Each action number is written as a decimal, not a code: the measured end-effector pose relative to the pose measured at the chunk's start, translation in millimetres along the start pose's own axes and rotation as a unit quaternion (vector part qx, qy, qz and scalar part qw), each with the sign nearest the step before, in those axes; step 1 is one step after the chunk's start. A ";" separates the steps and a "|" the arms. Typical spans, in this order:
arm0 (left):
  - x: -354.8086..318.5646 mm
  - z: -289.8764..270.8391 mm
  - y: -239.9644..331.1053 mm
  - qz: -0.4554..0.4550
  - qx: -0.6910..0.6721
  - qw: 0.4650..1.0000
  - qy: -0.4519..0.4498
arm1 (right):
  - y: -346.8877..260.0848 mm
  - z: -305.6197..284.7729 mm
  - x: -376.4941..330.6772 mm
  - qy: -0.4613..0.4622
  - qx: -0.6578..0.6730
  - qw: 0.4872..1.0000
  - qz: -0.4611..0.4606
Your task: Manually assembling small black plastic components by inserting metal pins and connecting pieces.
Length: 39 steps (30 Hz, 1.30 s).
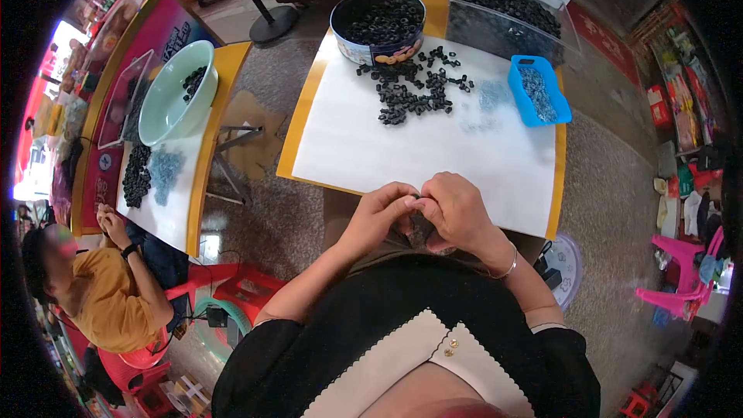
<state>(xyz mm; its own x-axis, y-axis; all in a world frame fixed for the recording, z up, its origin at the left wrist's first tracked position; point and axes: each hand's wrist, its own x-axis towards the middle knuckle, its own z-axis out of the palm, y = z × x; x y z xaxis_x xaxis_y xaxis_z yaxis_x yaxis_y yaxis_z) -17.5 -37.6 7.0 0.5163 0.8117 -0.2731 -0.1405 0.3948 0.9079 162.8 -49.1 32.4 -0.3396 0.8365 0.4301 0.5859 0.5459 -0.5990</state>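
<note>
Now, fingertips: your left hand [379, 218] and right hand [460, 205] meet at the near edge of the white-topped, yellow-edged bench [348, 156], the fingers of both pinching a small black piece [418, 197], mostly hidden between them.
Grip: steady it with one thumb and press squarely with the other, since so small a piece could well spring loose.
Drop zone: working slightly farther over the white top would probably save you hunting on the floor.
White top: bare nearest you; beyond lie a loose heap of black pieces [414, 94] and scattered pale-blue bits [492, 96].
Containers: a bright-blue plastic tray [563, 114] at right, a round printed tin [355, 48] and a clear plastic bin [495, 29] behind.
Room: speckled floor [607, 159], a seated co-worker [116, 294] in mustard at another bench leftward, pink plastic stool [681, 267] rightward.
</note>
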 end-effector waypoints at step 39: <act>10.6 -3.1 1.3 0.033 -0.184 0.982 0.014 | -7.8 17.0 3.5 0.094 0.256 0.948 0.166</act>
<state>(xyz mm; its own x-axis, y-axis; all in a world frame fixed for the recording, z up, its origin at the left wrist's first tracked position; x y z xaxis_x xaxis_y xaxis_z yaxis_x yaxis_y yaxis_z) -14.8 -27.2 4.3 0.4726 0.8507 -0.2303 -0.4717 0.4649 0.7493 144.5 -49.6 27.1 -0.0334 0.9690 0.2449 0.1873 0.2467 -0.9508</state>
